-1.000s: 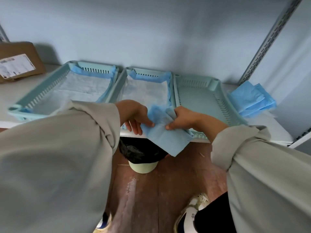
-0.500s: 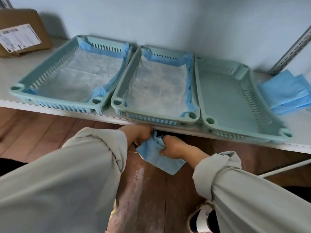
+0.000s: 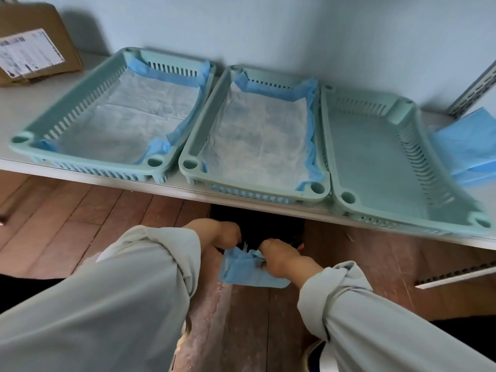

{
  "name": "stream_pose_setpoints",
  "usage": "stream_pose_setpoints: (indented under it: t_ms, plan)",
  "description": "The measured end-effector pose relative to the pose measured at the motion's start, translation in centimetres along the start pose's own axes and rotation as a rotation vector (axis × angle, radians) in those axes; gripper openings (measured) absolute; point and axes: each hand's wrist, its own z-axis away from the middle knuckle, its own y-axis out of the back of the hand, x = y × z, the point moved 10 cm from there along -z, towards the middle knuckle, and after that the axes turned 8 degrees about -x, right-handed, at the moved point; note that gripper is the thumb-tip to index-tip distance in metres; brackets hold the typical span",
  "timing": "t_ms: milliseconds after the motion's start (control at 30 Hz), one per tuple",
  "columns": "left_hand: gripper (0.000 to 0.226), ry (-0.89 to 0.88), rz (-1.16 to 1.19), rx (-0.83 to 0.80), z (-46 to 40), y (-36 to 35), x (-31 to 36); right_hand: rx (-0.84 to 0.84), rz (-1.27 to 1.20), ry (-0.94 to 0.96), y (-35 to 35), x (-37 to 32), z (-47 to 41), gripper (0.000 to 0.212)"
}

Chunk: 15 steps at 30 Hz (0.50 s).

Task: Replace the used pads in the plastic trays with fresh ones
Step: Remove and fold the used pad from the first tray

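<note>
Three pale green plastic trays stand side by side on a white shelf. The left tray (image 3: 91,167) and the middle tray (image 3: 225,76) each hold a white pad with blue edges. The right tray (image 3: 375,162) is bare inside. Below the shelf edge, my left hand (image 3: 222,233) and my right hand (image 3: 279,255) both grip a crumpled blue pad (image 3: 247,275) over a black-lined bin (image 3: 268,226). A stack of folded blue pads (image 3: 467,149) lies on the shelf right of the trays.
A cardboard box (image 3: 32,44) with a label sits at the shelf's far left. A metal shelf upright (image 3: 475,87) rises at the right. Below are a reddish wooden floor (image 3: 80,216), a white rail (image 3: 456,277) and my shoe (image 3: 319,355).
Both hands have carried the crumpled blue pad down from in front of the trays to below the shelf edge, over the bin. The view has tilted so all three trays show.
</note>
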Motion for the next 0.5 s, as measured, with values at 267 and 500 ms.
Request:
stream_pose_setpoints:
  t_ms: [267, 500]
  plan:
    - [0.046, 0.096, 0.126, -0.3, 3.5, -6.1, 1.2, -0.198, -0.012, 0.03, -3.4, -0.2, 5.5, 0.041]
    - [0.045, 0.028, 0.056, -0.297, 4.8, -6.7, 3.8, -0.341, -0.009, -0.062, -5.3, 1.2, 8.5, 0.047]
